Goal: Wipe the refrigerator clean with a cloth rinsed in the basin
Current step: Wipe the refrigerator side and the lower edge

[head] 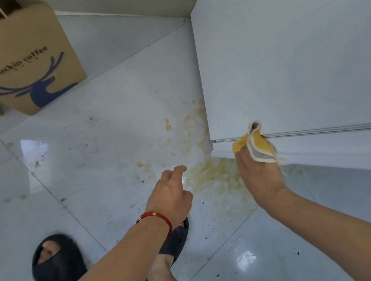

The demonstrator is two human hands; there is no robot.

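The right hand grips the yellow cloth and pushes it into the groove at the bottom edge of the refrigerator. The left hand hangs loose and holds nothing. The basin is not in sight. The cloth could snag in the thin groove and slip out of the fingers. The floor looks shiny, with yellow spills near the slippers, so a foot could slide.

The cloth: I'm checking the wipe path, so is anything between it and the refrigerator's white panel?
Nothing visible. The right hand holds the yellow cloth right at the groove of the refrigerator; the left hand hangs apart over the stained floor.
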